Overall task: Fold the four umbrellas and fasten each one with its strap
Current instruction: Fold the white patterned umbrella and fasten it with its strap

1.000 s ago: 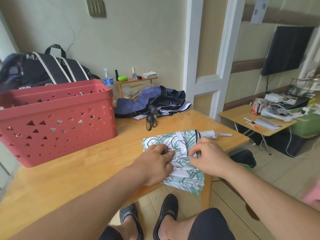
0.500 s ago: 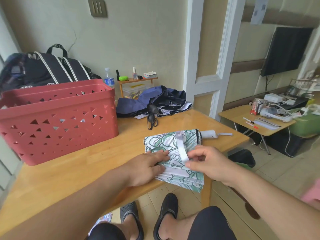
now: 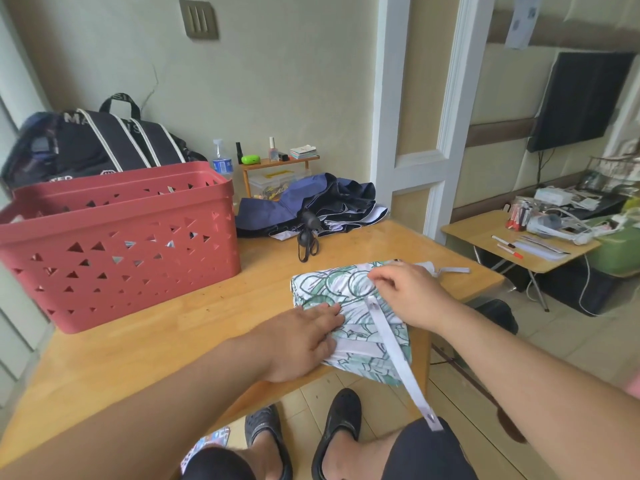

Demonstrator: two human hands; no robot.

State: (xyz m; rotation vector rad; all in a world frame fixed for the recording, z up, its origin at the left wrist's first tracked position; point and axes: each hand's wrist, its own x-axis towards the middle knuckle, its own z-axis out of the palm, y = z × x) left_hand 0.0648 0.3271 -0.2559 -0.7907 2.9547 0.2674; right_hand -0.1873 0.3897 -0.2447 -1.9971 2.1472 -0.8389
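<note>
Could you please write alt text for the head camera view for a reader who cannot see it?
A person's left hand presses flat on a folded green-patterned umbrella at the edge of a wooden table, while the right hand pinches its fabric and the white strap hangs loose. Behind sit a red basket and an unfolded navy umbrella.

I'm sitting in a lived-in room at home. A wall-mounted television [image 3: 581,98] hangs at upper right, a sports bag [image 3: 104,143] sits at left, and toiletries crowd a little shelf [image 3: 280,162] mid-frame.
</note>
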